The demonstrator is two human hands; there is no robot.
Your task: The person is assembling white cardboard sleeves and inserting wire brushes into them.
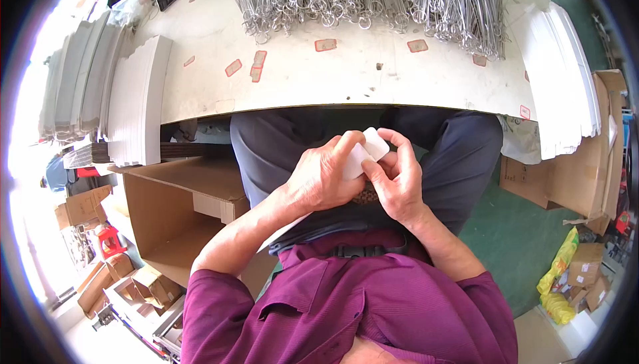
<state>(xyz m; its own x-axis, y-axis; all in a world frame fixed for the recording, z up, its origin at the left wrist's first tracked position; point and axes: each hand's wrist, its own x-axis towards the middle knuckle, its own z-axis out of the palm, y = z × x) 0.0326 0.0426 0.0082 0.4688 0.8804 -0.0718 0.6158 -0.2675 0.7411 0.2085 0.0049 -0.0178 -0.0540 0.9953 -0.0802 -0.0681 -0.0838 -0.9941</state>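
Above my lap, my left hand is closed round a long, narrow white cardboard box. The box's other end shows as a white strip below my left forearm. My right hand pinches the near end of the box, where a rounded white flap sticks up between the thumb and fingers. My fingers cover much of that end, so whether the box holds anything is hidden. On the table ahead lie many metal skewers with ring ends turned toward me.
The white table's front edge runs just beyond my knees. Stacks of flat white cartons stand at its left and right. An open cardboard box sits by my left leg, another carton at the right.
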